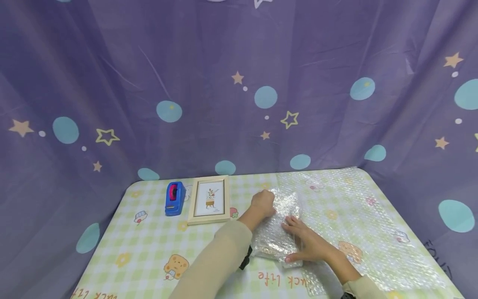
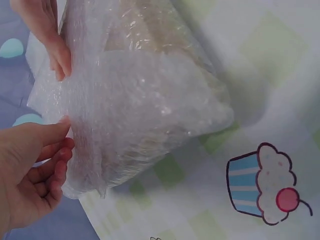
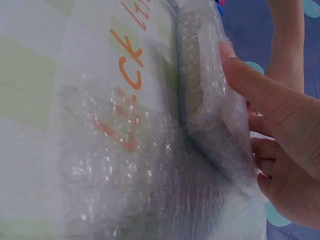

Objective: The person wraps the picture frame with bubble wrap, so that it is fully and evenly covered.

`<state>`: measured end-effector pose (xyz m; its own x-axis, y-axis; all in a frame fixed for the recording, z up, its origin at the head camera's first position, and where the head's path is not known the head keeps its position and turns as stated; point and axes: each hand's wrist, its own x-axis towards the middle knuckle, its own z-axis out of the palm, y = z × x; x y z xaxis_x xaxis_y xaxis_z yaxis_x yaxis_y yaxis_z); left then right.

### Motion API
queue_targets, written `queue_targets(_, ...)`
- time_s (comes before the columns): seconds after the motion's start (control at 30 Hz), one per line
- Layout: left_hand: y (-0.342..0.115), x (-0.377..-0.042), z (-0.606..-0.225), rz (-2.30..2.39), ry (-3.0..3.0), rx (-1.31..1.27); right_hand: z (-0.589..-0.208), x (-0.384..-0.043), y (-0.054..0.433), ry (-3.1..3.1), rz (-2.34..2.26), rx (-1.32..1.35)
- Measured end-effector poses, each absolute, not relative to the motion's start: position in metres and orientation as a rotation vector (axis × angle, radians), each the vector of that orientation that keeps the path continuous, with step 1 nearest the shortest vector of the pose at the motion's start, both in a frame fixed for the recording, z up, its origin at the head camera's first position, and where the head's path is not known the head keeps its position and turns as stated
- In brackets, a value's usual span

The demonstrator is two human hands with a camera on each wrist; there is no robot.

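Observation:
A flat, boxy bundle in clear bubble wrap (image 1: 274, 236) lies on the table; something tan shows faintly through the layers in the left wrist view. At the bundle's far left edge, my left hand (image 1: 263, 203) has its fingers curled and pinches the bubble wrap between thumb and fingers. My right hand (image 1: 311, 245) rests on the right side with fingers spread, the thumb near the close edge. From the right wrist view, the right thumb and fingers (image 3: 282, 120) lie along the wrapped surface. What exactly is inside is hidden by the wrap.
More bubble wrap (image 1: 358, 216) spreads over the table's right side under the bundle. To the left lie a picture frame (image 1: 227, 203) with a pale wooden border and a blue tape dispenser (image 1: 174, 207) with a pink core. A purple curtain (image 1: 209, 83) hangs behind the checked tablecloth (image 1: 145, 249).

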<state>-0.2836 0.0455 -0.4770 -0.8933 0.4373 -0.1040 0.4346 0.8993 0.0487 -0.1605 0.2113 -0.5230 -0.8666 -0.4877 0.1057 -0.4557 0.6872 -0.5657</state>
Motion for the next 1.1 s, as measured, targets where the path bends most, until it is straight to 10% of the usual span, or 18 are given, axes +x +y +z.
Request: queue_targets(1.1,0.032,-0.282,-0.469,-0.286,2.968,0.766,-0.524,-0.159,0.211,2.828,-0.938,-0.792)
